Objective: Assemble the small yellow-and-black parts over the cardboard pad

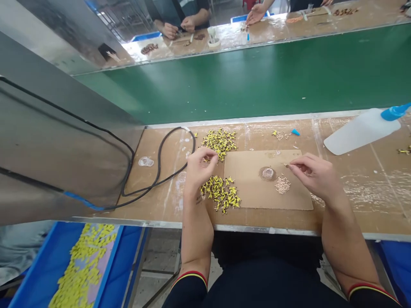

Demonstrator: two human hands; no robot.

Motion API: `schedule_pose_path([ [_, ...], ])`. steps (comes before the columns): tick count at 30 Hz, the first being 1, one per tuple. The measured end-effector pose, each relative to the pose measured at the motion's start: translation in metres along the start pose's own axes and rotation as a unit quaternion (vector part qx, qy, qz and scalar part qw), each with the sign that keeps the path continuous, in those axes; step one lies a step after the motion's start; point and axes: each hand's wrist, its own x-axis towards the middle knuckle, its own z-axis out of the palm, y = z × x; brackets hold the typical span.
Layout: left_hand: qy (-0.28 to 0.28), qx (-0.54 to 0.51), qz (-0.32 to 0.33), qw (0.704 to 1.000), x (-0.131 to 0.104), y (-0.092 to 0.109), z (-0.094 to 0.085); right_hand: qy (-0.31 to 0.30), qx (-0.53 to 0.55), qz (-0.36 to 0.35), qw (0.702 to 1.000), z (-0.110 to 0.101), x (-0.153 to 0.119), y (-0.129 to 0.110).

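My left hand (201,167) has thumb and forefinger pinched together at the edge of the upper pile of small yellow-and-dark pieces (221,140); whatever it may hold is too small to make out. A second yellow-and-dark pile (224,194) lies just below it, beside a cardboard sheet (253,194). Over the sheet's right part, my right hand (314,176) is closed, with a tiny brownish piece (287,165) at its fingertips. Below those fingertips is a heap of tiny pale pieces (283,185). Left of the heap sits a small round dish of clear, wet-looking stuff (267,173).
A white squeeze bottle (359,131) with a blue top lies tilted at right. A blue cap (295,132) rests near a few scattered bits. The black cable (157,171) loops at left. Below left, a blue tray (109,265) holds many yellow pieces. Co-workers' hands (180,28) work behind the green panel.
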Motion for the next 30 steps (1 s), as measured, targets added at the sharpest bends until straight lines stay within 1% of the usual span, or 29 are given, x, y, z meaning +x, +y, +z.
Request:
schedule_pose_path([
  [1, -0.090, 0.004, 0.017, 0.996, -0.001, 0.003, 0.000, -0.050, -0.016, 0.014, 0.999, -0.001, 0.000, 0.004],
  [2, -0.169, 0.012, 0.029, 0.985, -0.002, 0.006, 0.000, -0.106, -0.031, 0.024, 0.994, -0.002, -0.001, 0.007],
  [3, -0.237, 0.022, 0.038, 0.971, -0.003, 0.008, 0.001, -0.160, -0.044, 0.029, 0.986, -0.002, -0.001, 0.010],
  [4, -0.291, 0.033, 0.043, 0.955, -0.003, 0.009, 0.002, -0.210, -0.054, 0.032, 0.976, -0.002, -0.001, 0.011],
  [6, -0.364, 0.054, 0.044, 0.929, -0.005, 0.011, 0.004, -0.284, -0.074, 0.042, 0.955, -0.001, 0.000, 0.012],
  [8, -0.407, 0.070, 0.037, 0.910, -0.005, 0.011, 0.005, -0.321, -0.095, 0.054, 0.941, -0.001, 0.000, 0.011],
  [10, -0.423, 0.085, 0.028, 0.902, -0.006, 0.012, 0.007, -0.329, -0.113, 0.068, 0.935, 0.000, 0.001, 0.010],
  [13, -0.420, 0.101, 0.023, 0.902, -0.005, 0.013, 0.012, -0.304, -0.131, 0.088, 0.940, 0.003, 0.001, 0.010],
  [16, -0.414, 0.114, 0.034, 0.902, -0.005, 0.015, 0.017, -0.287, -0.134, 0.092, 0.944, 0.009, 0.001, 0.010],
  [20, -0.416, 0.125, 0.037, 0.900, -0.005, 0.017, 0.022, -0.309, -0.131, 0.093, 0.937, 0.015, 0.004, 0.011],
  [26, -0.393, 0.119, 0.002, 0.912, -0.004, 0.016, 0.030, -0.335, -0.133, 0.121, 0.925, 0.015, 0.008, 0.009],
  [30, -0.381, 0.118, 0.021, 0.917, -0.004, 0.016, 0.032, -0.346, -0.140, 0.118, 0.920, 0.016, 0.007, 0.010],
])
